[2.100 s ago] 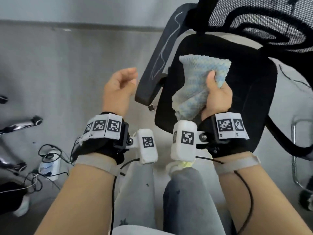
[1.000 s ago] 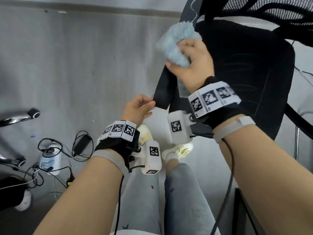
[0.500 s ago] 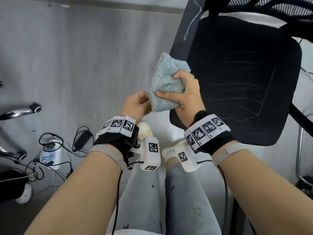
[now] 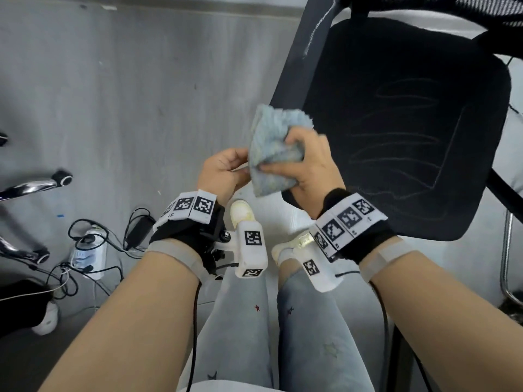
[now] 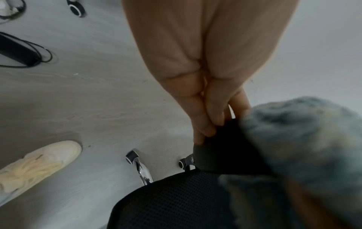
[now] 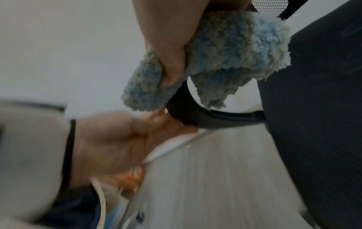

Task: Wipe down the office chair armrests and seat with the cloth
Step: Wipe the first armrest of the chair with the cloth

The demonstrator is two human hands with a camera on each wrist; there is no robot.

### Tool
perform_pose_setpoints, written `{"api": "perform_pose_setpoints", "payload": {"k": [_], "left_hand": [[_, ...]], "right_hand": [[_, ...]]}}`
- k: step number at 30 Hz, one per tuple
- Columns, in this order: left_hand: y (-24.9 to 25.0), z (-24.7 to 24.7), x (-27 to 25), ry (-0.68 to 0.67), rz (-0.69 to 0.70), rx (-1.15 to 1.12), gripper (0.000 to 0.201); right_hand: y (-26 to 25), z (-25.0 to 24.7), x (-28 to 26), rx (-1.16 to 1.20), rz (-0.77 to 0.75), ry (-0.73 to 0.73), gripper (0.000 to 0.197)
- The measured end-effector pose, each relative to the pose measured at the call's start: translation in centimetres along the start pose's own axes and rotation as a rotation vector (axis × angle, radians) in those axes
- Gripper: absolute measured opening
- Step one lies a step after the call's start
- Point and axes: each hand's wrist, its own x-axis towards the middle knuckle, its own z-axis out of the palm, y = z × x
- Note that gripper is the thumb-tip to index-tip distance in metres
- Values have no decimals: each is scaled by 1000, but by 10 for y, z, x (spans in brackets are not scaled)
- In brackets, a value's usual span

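Note:
A black office chair seat [image 4: 396, 123] fills the upper right of the head view, marked with faint chalk-like lines. Its left armrest [image 4: 302, 52] runs down toward me. My right hand [image 4: 305, 162] grips a fluffy blue-grey cloth [image 4: 271, 154], bunched over the armrest's near end. The right wrist view shows the thumb [image 6: 172, 62] dug into the cloth [image 6: 235, 46]. My left hand [image 4: 226, 171] sits just left of the cloth. Its fingers [image 5: 205, 124] pinch the armrest tip [image 5: 225, 147].
A power strip with tangled cables [image 4: 87, 250] lies on the grey floor at left, near another chair's chrome legs [image 4: 36, 185]. My shoes [image 4: 240, 213] stand just below the hands. The chair's own chrome leg and caster [image 5: 137, 162] sit under the seat. A metal frame [image 4: 506, 250] stands at far right.
My right hand carried the cloth from above the seat to the armrest, then drew it down the armrest to its near end. My left hand reached in and took the armrest tip.

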Motion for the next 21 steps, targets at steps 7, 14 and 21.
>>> {"api": "perform_pose_setpoints", "payload": {"k": [7,14,21], "left_hand": [[10,2,-2,0,-102,-174,48],[21,4,-11,-24,-148,-208,55],[62,20,-4,10,-140,23,52]], "right_hand": [[0,-9,40,-48,97,128,26],[2,5,-2,-77,-26,55,23],[10,-19,42,116,281,252,32]]}}
